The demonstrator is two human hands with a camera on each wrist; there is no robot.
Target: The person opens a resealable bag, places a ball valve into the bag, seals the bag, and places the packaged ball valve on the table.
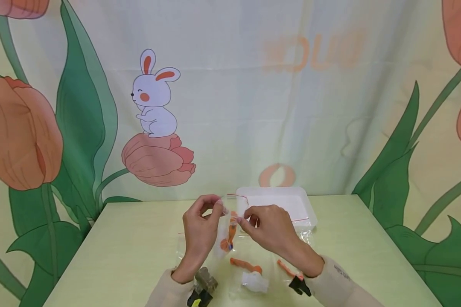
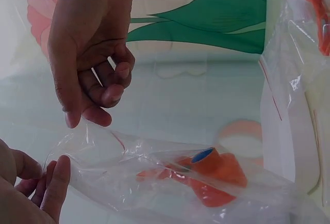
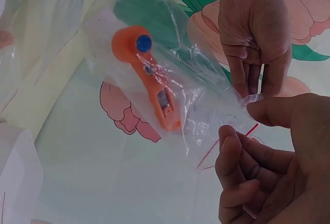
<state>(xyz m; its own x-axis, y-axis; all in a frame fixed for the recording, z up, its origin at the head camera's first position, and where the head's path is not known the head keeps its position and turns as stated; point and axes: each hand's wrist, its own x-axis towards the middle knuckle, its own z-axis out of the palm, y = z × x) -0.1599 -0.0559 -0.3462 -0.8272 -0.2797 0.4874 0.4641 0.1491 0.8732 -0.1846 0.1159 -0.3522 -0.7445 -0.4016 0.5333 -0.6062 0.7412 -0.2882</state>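
Note:
A clear zip bag (image 3: 198, 115) with a red seal line hangs tilted between both hands, above the table. Inside it lies an orange plastic part (image 3: 149, 77) with a round blue disc at its wider end. My left hand (image 1: 201, 226) pinches the bag's upper edge between thumb and fingertips. My right hand (image 1: 272, 228) has its thumb and index fingertip at the bag's mouth, pinching the thin film there, with the other fingers curled loosely. Film between the right fingertips is hard to make out.
A white tray (image 1: 309, 209) stands at the back of the table, with clear bags at its front. Nearer lie a bagged orange part with a white piece (image 1: 255, 281), another bagged orange piece (image 1: 287, 269) and a grey-brown object (image 1: 206, 279) by the left wrist. A printed curtain hangs behind.

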